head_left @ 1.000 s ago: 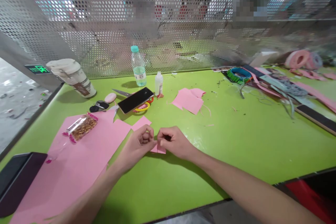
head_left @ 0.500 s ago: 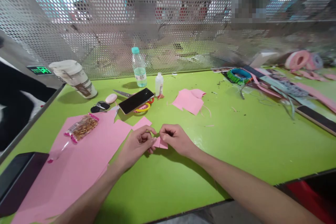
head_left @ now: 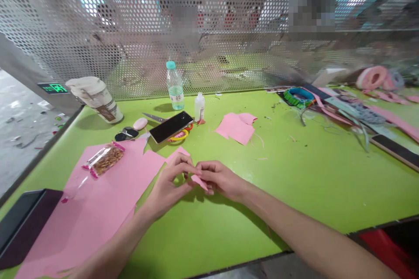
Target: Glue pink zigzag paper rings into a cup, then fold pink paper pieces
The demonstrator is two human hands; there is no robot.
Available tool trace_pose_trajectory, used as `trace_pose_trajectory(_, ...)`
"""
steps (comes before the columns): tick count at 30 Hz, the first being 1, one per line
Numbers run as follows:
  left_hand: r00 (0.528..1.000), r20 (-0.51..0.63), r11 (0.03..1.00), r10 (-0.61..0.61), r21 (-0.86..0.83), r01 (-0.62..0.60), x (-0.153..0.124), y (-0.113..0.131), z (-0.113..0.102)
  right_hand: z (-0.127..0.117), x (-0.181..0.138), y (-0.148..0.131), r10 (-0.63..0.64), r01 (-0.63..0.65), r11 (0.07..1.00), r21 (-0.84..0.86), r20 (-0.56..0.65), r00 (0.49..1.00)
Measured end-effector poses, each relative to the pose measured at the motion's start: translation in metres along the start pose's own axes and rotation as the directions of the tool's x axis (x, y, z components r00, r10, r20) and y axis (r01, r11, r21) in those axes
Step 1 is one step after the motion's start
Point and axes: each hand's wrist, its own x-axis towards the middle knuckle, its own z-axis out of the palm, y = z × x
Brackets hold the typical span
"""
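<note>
Pink paper scrap (head_left: 199, 181) is pinched between the left hand (head_left: 170, 183) and right hand (head_left: 221, 179), their fingers curled and pressed close together just above the green table (head_left: 278, 196). Left of the hands, a large pink sheet (head_left: 98, 196) lies under a clear bag of nuts (head_left: 104, 160). Farther off stand a plastic water bottle (head_left: 174, 86), a small white bottle (head_left: 199, 107) and a lidded cup (head_left: 97, 100). A black phone (head_left: 171, 127) lies against scissors (head_left: 153, 117), with cut pink pieces (head_left: 235, 127) to the right.
</note>
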Motion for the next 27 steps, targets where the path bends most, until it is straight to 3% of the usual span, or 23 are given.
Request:
trace_pose_trajectory(3,0.999,-0.043,1.0,0.007,-0.03,-0.008,0.001,0.003,0.001,0.0,0.001,0.004,0.009,-0.009,0.999,-0.04,-0.002,1.0)
trace_pose_trajectory(7,0.972,0.051,0.955,-0.231,-0.177,0.237,-0.002,0.005,0.002,-0.008,0.001,0.004,-0.117,0.094,0.983,-0.161,-0.142,0.983)
trace_pose_trajectory(10,0.933,0.12,0.923,-0.339,-0.149,0.355,-0.003,0.006,0.005,-0.011,-0.002,-0.002,-0.188,0.149,0.958,-0.246,-0.139,0.972)
trace_pose_trajectory(15,0.945,0.063,0.942,-0.321,-0.076,0.326,-0.002,0.005,0.007,-0.005,-0.002,0.001,-0.191,0.152,0.946,-0.285,-0.114,0.975)
trace_pose_trajectory(27,0.93,0.055,0.927,-0.362,-0.083,0.366,-0.003,0.002,0.005,-0.009,0.0,0.007,-0.164,0.154,0.977,-0.149,-0.059,0.985)
